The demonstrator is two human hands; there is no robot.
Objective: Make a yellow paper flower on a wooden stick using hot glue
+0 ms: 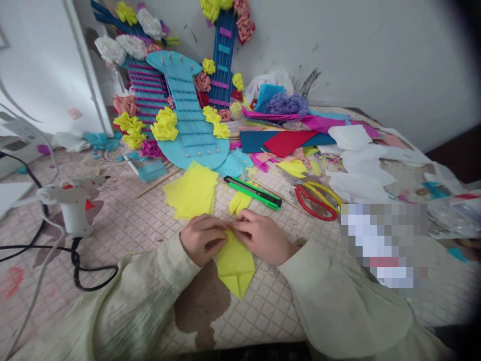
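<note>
Between my hands is a yellow piece of crepe paper, creased, with its lower end folded to a point towards me. My left hand pinches its upper left edge, fingers bent. From the other side my right hand grips the top edge, and the fingertips of both hands nearly meet there. Just beyond my left hand lies a stack of yellow paper sheets. Small yellow paper strips and a green utility knife rest past my right hand.
At left stands a white glue gun with looping cables. Scissors with red and yellow handles lie to the right. A light-blue harp-like craft with yellow paper flowers leans at the back. White paper scraps and purple yarn are back right.
</note>
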